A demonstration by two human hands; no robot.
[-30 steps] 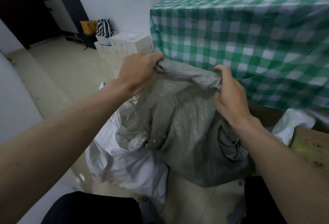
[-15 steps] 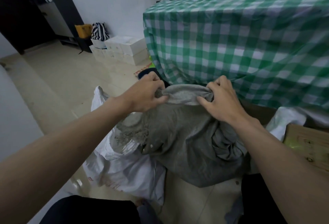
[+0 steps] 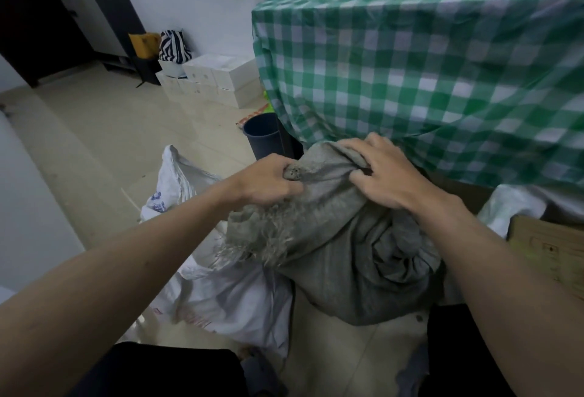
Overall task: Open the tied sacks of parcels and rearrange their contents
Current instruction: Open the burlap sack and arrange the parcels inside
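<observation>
Left hand (image 3: 268, 180): fingers curled round a bunched corner of the grey sack (image 3: 341, 257), at its top left.

Right hand (image 3: 384, 172): fingers bent, gripping the gathered fabric at the sack's top right, close beside the left hand.

Grey sack: woven cloth, on the floor (image 3: 104, 144) in front of the person, against the foot of the table (image 3: 426, 65). Mouth bunched shut between the two hands; a frayed fringe (image 3: 265, 242) hangs below the left hand. No tie or knot can be made out. Contents hidden; the body bulges and folds, so probably soft or loosely packed parcels. Judged limp and rough rather than slippery, unlikely to tear at the body, weaker at the frayed edge. Best held at the gathered neck, as now, not by the fringe. Weight cannot be told.

White sack (image 3: 227, 295): woven plastic, printed, lying on the floor just left of the grey one and partly under it. Mouth and contents not visible.

Bin (image 3: 262, 136): dark, upright, beside the table's corner; inside not seen.

White boxes (image 3: 215, 80): stacked by the far wall, shut.

Carton (image 3: 550, 254): at right edge, partly seen.
</observation>
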